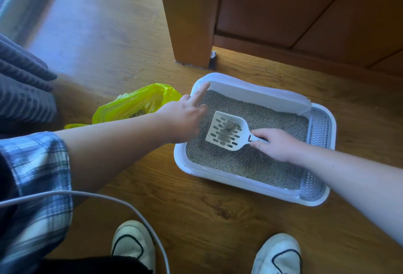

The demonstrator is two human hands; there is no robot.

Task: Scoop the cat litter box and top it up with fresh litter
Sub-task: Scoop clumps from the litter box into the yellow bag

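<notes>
My right hand (275, 145) grips the white slotted plastic scoop (238, 122) by its handle over grey litter (250, 162) in the white rectangular plastic box (239, 181); left hand (185, 119) hovers open, fingers straight.

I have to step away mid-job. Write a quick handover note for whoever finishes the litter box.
Left hand: empty, one finger out, over the left rim of the litter box.
Right hand: grips the scoop, loaded with clumps, above the litter.
Yellow bag: on the floor left of the box, some waste inside.
To do: tip scoop into bag, sift the rest, top up; no fresh litter in view.
</notes>
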